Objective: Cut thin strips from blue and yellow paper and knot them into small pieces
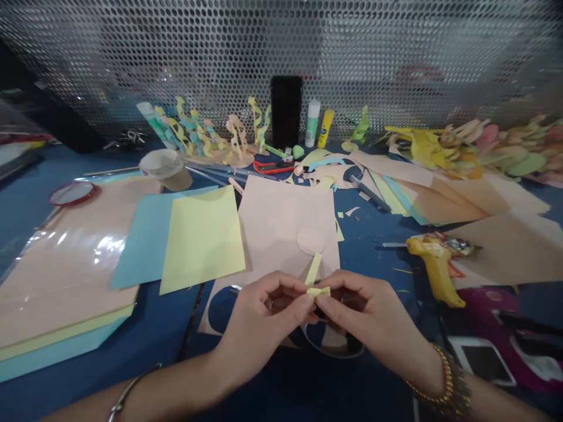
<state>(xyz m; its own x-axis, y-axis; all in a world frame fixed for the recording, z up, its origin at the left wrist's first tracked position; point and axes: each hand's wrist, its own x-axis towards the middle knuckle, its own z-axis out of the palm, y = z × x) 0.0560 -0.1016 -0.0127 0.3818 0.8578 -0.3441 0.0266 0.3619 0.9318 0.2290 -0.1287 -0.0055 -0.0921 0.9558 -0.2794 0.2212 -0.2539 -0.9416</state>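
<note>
Between the thumbs and fingertips of my left hand and my right hand is a small yellow paper strip, pinched from both sides with a fold in it. Just beyond the fingers, a yellow length of paper slants up toward a pale pink paper disc. I cannot tell whether that length joins the held piece. The disc rests on a pale pink sheet with a round cut-out at its lower left. Partly covered by my right hand is a dark-rimmed round thing.
Yellow and blue sheets lie left. A yellow glue gun and a purple object are right. A phone, glue sticks and curled paper pieces stand at the back by a perforated metal panel.
</note>
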